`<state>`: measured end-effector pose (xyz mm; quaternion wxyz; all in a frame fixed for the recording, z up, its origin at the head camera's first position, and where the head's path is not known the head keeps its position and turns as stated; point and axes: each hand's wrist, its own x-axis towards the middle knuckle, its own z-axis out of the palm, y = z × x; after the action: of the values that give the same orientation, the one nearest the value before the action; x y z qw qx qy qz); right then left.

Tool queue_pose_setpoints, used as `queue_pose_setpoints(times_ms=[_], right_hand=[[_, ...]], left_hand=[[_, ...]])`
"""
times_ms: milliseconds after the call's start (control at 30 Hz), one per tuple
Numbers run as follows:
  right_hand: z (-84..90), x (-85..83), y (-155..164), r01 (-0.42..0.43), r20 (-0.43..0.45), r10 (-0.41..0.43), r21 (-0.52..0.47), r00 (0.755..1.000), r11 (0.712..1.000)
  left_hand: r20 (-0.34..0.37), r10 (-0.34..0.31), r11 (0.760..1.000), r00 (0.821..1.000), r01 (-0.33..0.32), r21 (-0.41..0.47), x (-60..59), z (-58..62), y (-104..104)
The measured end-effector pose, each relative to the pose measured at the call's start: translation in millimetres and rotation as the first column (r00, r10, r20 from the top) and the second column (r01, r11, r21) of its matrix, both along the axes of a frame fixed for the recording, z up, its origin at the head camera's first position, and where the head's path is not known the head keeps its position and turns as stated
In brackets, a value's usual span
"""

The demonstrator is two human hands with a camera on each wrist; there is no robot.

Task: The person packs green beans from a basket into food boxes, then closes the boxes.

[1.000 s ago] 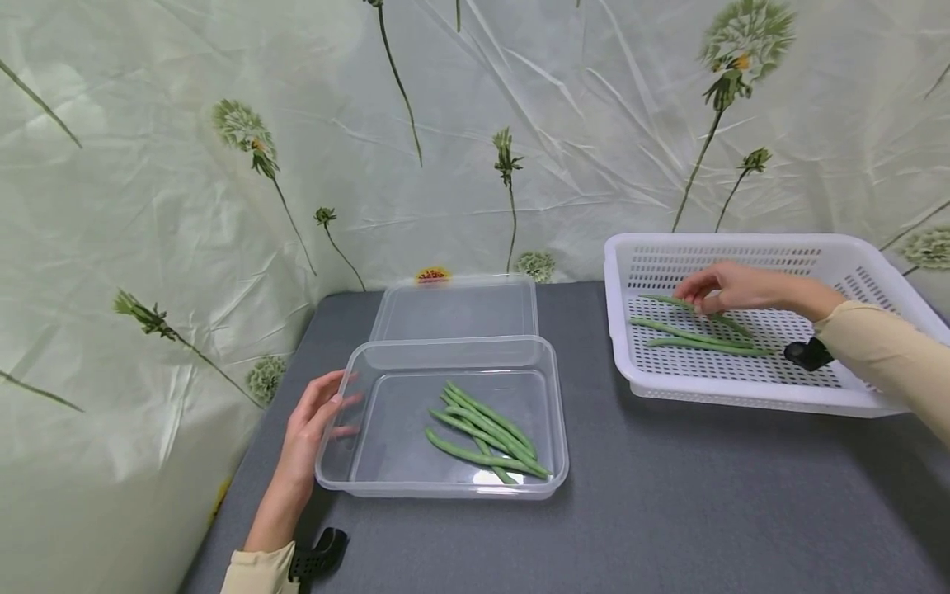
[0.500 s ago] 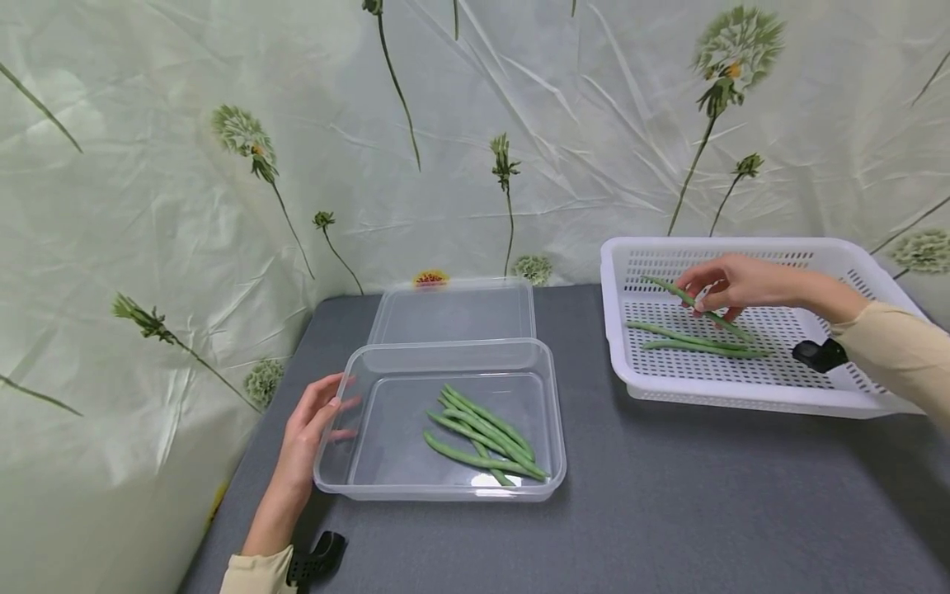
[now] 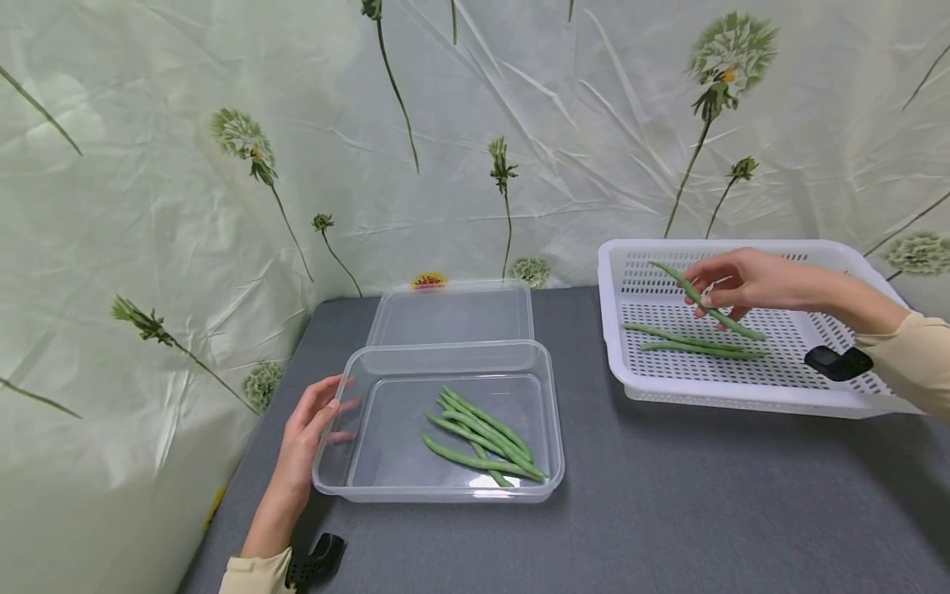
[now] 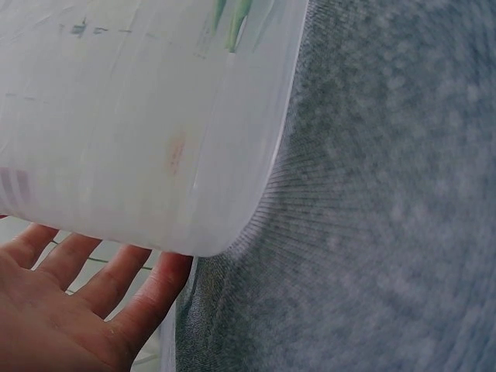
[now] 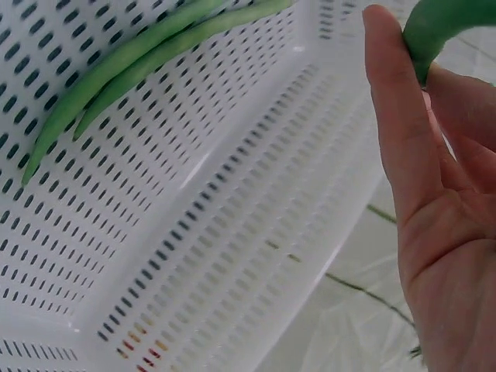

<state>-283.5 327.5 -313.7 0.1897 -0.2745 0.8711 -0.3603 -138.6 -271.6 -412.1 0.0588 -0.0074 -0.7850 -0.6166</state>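
Right hand [image 3: 751, 279] pinches bean [image 3: 733, 324] over basket [image 3: 742, 398]; left hand [image 3: 300, 441], fingers straight, touches container rim [image 3: 441, 495]

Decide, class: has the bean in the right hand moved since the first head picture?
Yes. Against the basket in the head view, the bean has shifted slightly right, its left end rising toward the back rim.

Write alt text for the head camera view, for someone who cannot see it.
A person's right hand pinches a green bean over a white perforated basket, where two more beans lie. The left hand touches a clear plastic container holding several green beans, with a clear lid behind it on the gray tabletop.
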Motion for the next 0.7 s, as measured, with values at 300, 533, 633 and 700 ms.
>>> queue_pose_setpoints(times_ms=[300, 533, 633, 700], right_hand=[[9.8, 30.3, -11, 0.033, -0.097, -0.034, -0.016, 0.995, 0.999], [12.9, 48.5, -22, 0.128, -0.140, -0.135, -0.059, 0.981, 0.990], [12.1, 56.6, -28, 0.197, -0.154, -0.210, -0.095, 0.966, 0.976], [10.7, 62.2, -33, 0.243, -0.159, -0.262, -0.128, 0.952, 0.962]], left_hand=[[0.020, 0.010, 1.000, 1.000, -0.010, 0.003, 0.1, 1.6, 0], [0.025, 0.014, 1.000, 1.000, -0.013, -0.005, 0.1, 2.1, 1], [0.027, 0.013, 1.000, 1.000, -0.013, 0.002, 0.0, 1.9, 1], [0.030, 0.012, 1.000, 0.999, -0.012, 0.006, 0.0, 2.0, 0]])
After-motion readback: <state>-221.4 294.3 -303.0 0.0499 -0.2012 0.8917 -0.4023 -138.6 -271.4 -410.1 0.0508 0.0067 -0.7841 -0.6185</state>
